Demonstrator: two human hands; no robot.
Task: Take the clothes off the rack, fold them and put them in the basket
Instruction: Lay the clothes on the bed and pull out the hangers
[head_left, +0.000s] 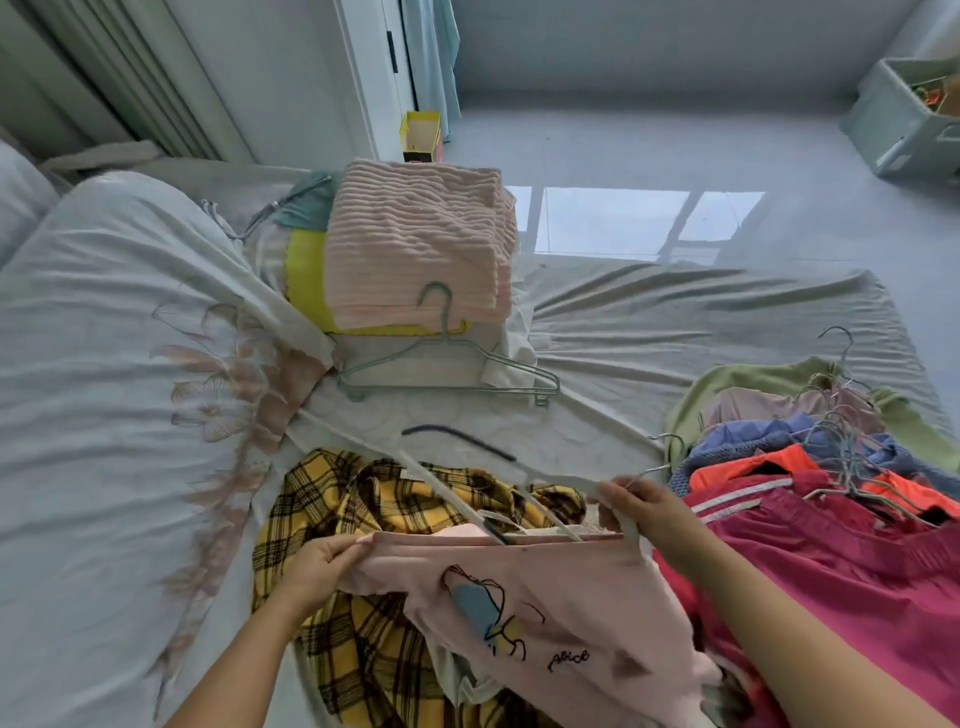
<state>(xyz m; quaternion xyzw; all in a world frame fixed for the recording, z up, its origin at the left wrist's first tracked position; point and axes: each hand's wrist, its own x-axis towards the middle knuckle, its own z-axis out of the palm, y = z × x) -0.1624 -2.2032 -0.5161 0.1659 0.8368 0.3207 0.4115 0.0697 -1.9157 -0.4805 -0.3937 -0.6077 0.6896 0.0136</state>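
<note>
- Down at the near edge of the bed, the left hand is pinching the upper hem of a pale pink cotton top with an embroidered blue figure, fingers curled onto the cloth.
- Across from it, the right hand is gripping a white plastic hanger at its near shoulder, fingers wrapped round the bar; the hanger's lower part seems to be sitting inside the pink top's opening, though motion blur is making that hard to judge.
- Under the pink top, a yellow and black plaid shirt is lying crumpled on the grey bedsheet.
- Off to the right, a heap of clothes on wire hangers is lying, a magenta garment nearest.
- Further back, a pale green wire hanger is resting just before a folded pink ribbed blanket.
</note>
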